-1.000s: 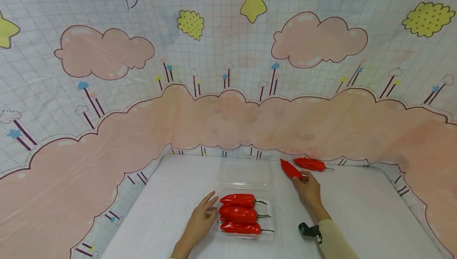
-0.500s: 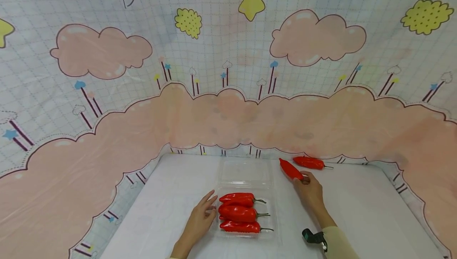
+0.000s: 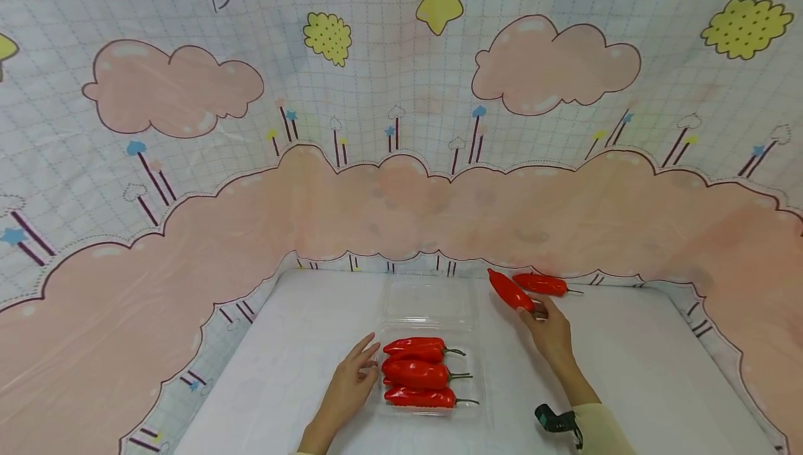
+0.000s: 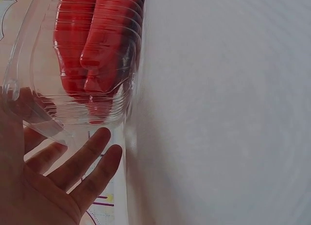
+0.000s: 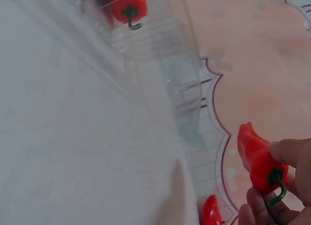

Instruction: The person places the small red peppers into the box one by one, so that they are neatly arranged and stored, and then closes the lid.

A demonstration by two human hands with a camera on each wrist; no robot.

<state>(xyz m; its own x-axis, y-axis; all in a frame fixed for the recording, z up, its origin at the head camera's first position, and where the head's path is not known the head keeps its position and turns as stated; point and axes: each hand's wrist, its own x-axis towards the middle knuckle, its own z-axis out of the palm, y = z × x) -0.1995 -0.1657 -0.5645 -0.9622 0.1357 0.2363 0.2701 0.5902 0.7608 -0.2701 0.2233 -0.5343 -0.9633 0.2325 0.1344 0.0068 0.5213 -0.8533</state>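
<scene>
Well, in the head view your right hand (image 3: 552, 331) pinches one red pepper (image 3: 511, 291) beside one loose pepper (image 3: 541, 283), right of one clear box (image 3: 461, 341) showing at least three packed peppers (image 3: 415, 374). The left wrist view shows your left hand (image 4: 43, 188) spread beside it, contact unclear. The right wrist view puts your grip near the green stem (image 5: 278, 190); a light hold there should avoid bruising.

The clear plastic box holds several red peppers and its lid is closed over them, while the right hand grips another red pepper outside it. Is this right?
Only the lid is wrong: the head view shows it open, folded back on the far side. The clear plastic box does hold several red peppers, and the right hand grips another red pepper outside it.
</scene>
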